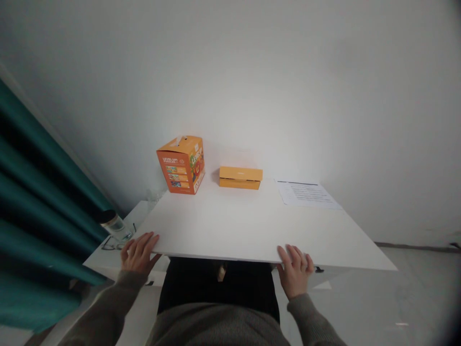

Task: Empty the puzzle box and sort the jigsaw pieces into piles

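My left hand [139, 254] rests on the front left edge of the white table [223, 226]. Its fingers lie over the tabletop and the thumb is at the edge. Farther right, my right hand [294, 269] lies over the same edge, fingers stretched out on top and thumb at the rim. Neither hand holds a loose object. An orange puzzle box [178, 168] marked "Level Up! Puzzles" stands at the back left. Near the wall, right of it, lies a low yellow-orange box [240, 179], with a dark gap along its front.
Printed paper sheets [306, 194] lie at the back right. Beside the table's left side, a lower white surface [103, 262] carries a clear jar with a dark lid [117, 226] and eyeglasses [108, 245]. Green curtains [39, 216] hang at left; a pale wall [270, 86] stands behind.
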`<state>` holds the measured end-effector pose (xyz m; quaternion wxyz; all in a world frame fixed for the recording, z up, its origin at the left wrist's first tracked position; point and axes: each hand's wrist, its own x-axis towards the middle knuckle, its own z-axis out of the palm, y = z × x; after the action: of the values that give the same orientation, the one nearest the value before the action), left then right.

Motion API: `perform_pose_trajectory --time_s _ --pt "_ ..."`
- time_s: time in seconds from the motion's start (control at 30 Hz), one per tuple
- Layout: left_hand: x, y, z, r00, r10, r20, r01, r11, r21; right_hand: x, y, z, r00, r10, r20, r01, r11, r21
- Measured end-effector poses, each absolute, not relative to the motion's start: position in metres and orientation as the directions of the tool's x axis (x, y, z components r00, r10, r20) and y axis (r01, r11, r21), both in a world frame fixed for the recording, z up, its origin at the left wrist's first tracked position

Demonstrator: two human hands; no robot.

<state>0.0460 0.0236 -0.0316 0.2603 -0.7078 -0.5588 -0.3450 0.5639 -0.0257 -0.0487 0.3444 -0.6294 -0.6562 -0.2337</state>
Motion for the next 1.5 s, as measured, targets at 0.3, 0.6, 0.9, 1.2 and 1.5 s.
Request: perform_pose_trajectory --time_s 0.3,0.6,0.9,1.2,1.5 --pt "0.054 0.026 -0.046 0.061 0.559 0.827 0.978 -0.201 0.064 0.569 -0.016 -0.064 -0.02 0.571 0.821 0.993 0.104 -0.048" --pt "0.055 0.031 -0.053 0.045 0.515 0.856 0.988 -0.15 0.038 0.567 -0.013 -0.061 -0.042 0.517 0.855 0.998 0.064 0.01" --pt "0.062 0.022 -0.04 0.058 0.579 0.813 0.981 -0.183 0.06 0.561 -0.016 -0.057 -0.017 0.532 0.846 0.998 0.057 -0.016" --pt "0.056 0.017 0.002 0.177 0.605 0.777 0.934 -0.353 0.062 0.567 -0.04 0.005 -0.05 0.742 0.668 0.948 0.246 -0.201" --pt "0.149 0.14 0.064 0.476 0.726 0.497 0.629 -0.676 0.384 0.55 0.082 0.063 -0.121 0.929 0.349 0.798 0.301 -0.522"
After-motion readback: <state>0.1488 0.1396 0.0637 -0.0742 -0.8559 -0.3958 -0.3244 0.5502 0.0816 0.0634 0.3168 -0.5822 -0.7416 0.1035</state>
